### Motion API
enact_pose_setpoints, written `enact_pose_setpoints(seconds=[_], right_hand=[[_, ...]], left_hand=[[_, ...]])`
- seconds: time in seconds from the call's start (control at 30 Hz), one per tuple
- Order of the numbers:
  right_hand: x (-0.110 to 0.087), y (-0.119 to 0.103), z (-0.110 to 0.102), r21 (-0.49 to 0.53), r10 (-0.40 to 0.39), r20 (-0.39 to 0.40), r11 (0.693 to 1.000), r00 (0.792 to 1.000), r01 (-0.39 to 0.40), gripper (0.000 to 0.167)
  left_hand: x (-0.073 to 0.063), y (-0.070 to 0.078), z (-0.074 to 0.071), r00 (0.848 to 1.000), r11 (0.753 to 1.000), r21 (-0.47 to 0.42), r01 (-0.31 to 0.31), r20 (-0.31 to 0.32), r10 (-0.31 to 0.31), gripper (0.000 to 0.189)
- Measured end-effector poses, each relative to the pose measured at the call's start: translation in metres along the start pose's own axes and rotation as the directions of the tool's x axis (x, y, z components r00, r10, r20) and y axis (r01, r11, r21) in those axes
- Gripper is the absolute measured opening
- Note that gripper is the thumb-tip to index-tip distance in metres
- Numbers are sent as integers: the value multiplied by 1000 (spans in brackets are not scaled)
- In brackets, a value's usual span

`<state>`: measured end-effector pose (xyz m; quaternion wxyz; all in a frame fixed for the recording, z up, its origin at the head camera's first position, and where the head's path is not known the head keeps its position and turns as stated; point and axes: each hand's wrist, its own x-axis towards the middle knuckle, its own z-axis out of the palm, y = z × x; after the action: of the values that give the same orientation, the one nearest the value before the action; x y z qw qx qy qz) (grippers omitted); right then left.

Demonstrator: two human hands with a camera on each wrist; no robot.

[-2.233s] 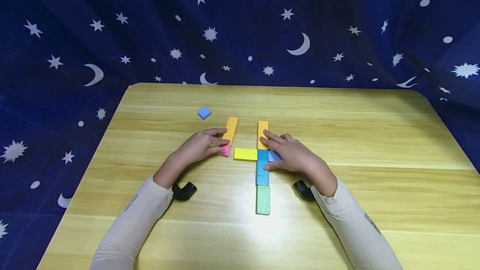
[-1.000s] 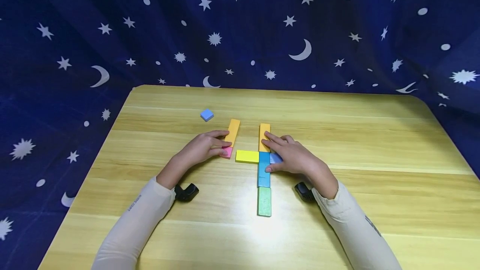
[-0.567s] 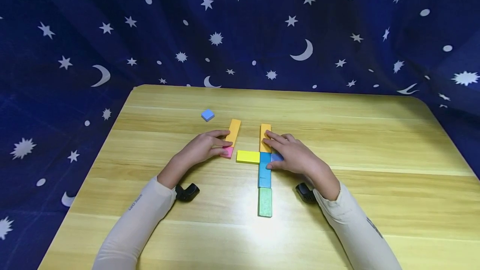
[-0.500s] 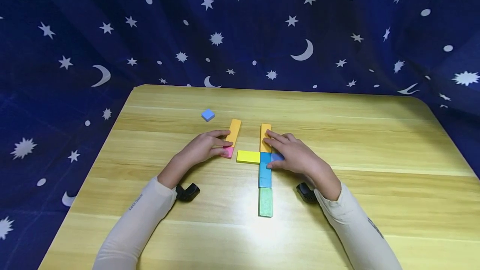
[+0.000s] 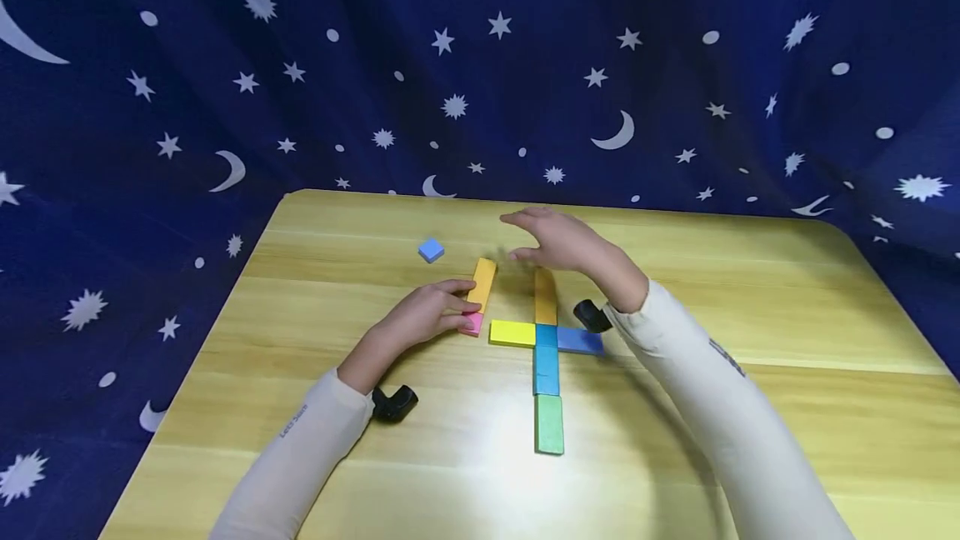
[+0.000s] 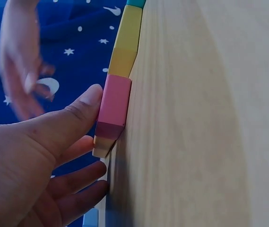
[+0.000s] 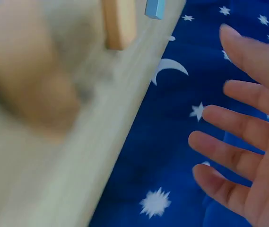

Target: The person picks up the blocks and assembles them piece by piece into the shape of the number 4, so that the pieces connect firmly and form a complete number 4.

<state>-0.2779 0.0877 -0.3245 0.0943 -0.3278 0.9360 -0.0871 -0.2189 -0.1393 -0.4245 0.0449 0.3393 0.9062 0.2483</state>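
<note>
My left hand (image 5: 422, 315) rests at the pink block (image 5: 472, 323) and the orange block (image 5: 483, 280) beyond it. In the left wrist view the thumb touches the pink block's side, and the other fingers are loosely extended. My right hand (image 5: 561, 238) hovers above the far end of a second orange block (image 5: 545, 300), fingers spread with nothing in them, as the right wrist view shows. That block heads a cross of flat pieces: a yellow block (image 5: 512, 333), a small dark blue block (image 5: 546, 335), a blue block (image 5: 580, 341), a teal block (image 5: 546, 371) and a green block (image 5: 549, 424).
A small blue square block (image 5: 431, 250) lies alone toward the back left of the wooden table (image 5: 360, 473). Behind the table hangs a dark blue cloth (image 5: 337, 98) with stars and moons. Black wrist devices (image 5: 395, 403) sit on both wrists.
My right hand has lifted off the orange and teal blocks and moved away toward the table's back, uncovering the blue block. The left hand stays at the pink block. The head view has shifted slightly.
</note>
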Motion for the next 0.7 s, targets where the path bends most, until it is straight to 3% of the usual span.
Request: enact_pose_setpoints(seconds=[0.13, 0.3, 0.5, 0.7], right_hand=[[38, -12, 2, -38, 4, 48, 999, 999, -2, 58], [73, -25, 20, -62, 2, 68, 998, 998, 2, 56], [96, -37, 40, -60, 4, 122, 998, 993, 4, 53], [116, -53, 46, -86, -29, 135, 995, 990, 41, 48]], left_hand=[[0, 1, 5, 1000, 1000, 5, -6, 20, 6, 32], [0, 2, 5, 1000, 1000, 10, -15, 0, 15, 31], [0, 1, 5, 999, 999, 19, -37, -17, 37, 31], [-2, -1, 1, 999, 999, 34, -29, -26, 30, 30]])
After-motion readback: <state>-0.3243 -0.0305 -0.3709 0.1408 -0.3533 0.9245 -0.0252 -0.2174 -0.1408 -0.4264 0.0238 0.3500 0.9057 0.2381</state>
